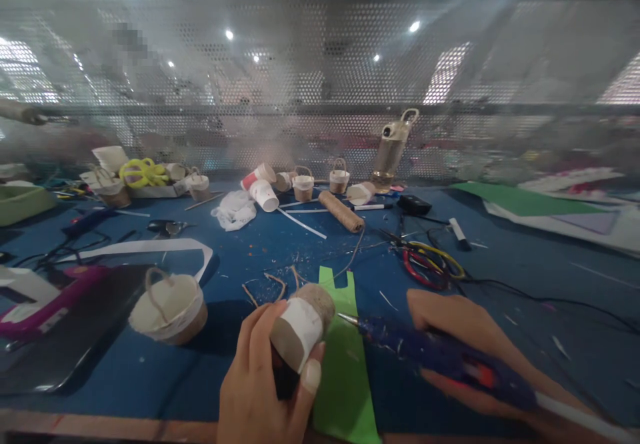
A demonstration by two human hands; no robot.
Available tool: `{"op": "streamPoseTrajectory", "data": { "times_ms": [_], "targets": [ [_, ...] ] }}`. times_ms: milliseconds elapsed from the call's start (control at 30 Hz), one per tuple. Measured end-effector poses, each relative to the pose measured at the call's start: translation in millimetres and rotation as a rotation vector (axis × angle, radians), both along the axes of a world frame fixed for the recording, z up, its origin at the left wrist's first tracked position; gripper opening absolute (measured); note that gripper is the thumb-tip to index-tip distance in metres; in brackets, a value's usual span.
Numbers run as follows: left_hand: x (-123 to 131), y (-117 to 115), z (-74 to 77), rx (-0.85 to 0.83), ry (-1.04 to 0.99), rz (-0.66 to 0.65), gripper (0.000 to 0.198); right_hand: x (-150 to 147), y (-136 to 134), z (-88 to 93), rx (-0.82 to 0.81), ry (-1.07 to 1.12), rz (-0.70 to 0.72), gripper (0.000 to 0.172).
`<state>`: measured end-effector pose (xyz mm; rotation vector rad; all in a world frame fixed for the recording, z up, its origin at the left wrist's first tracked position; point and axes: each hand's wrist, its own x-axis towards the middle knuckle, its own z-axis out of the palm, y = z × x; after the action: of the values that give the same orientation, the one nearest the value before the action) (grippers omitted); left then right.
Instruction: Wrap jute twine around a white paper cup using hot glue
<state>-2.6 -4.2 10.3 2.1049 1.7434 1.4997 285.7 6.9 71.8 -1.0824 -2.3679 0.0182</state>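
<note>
- Since it looks like thin paper, the cup (300, 329) should be light and fairly stiff, yet easily dented (its twine-covered end (316, 299) probably grips better than the smooth white band (306, 321))
- It sits tilted in the left hand (260, 377), pinched between fingers and thumb, partly covering the green strip (345, 391) from this view
- A gentle hold around its sides seems best, clear of the nozzle (349, 319), which may be hot
- The right hand (463, 317) is wrapped round the glue gun (400, 343), the nozzle just beside the cup
</note>
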Motion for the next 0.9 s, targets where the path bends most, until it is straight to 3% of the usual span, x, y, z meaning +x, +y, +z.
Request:
{"op": "streamPoseTrajectory", "data": {
  "times_ms": [100,267,367,467,567,667,733,900],
  "targets": [
    [0,1,-0.5,0.01,-0.036,0.021,0.046,2,25,-4.0,-0.016,-0.027,0.004,0.019],
    [-1,5,-1.9,0.1,-0.026,-0.006,0.043,-4,44,-15.8,-0.123,-0.055,0.051,0.008],
    [-2,7,-4.2,0.158,0.001,-0.062,0.043,-7,51,-8.5,-0.211,-0.04,0.039,0.034],
    [-3,8,-7.8,0.172,0.045,-0.084,0.042,-5,58,10.6,-0.357,-0.08,0.034,0.059],
    [-4,6,-11.2,0.176,0.086,-0.1,0.041,-10,62,29.1,-0.257,-0.025,0.103,0.043],
    [-5,6,-13.4,0.196,0.152,-0.134,0.04,-28,63,38.5,-0.056,0.062,0.141,0.049],
    [-6,6,-14.4,0.208,0.185,-0.149,0.04,-42,63,39.3,0.033,0.042,0.233,0.045],
    [-8,7,-14.9,0.221,0.216,-0.156,0.042,-54,64,29.9,0.137,0.015,0.374,0.008]
  ]
}}
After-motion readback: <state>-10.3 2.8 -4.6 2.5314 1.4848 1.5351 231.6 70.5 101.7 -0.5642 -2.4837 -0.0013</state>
